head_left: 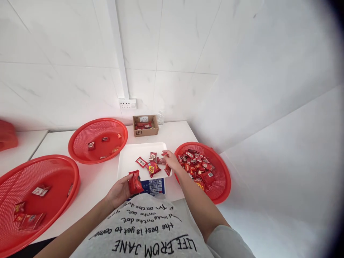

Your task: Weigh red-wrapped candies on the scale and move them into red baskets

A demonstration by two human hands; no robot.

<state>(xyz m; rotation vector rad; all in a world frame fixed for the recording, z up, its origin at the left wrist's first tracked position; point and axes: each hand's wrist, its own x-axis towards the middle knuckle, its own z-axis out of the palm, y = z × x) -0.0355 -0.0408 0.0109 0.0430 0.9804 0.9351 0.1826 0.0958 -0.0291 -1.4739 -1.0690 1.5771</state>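
Note:
My left hand point(120, 191) is closed on a red snack packet point(135, 182), at the near edge of a white tray point(126, 157). Over the tray's right side, my right hand point(172, 161) pinches a small red packet point(168, 170); its fingers partly hide what they hold. Several small red packets lie on the tray, among them a red-and-yellow one point(153, 168) and a red-and-white one point(141, 162). Below the tray shows a blue keypad panel point(153, 186) with number keys, partly covered by the tray, the left packet and my shirt.
To the right, a red basket point(224, 172) holds a heap of red packets. Two red baskets, one behind point(77, 143) and one nearer point(72, 172), stand left with a few packets each. An open cardboard box point(146, 132) with red packets stands near the wall, below a socket point(127, 104).

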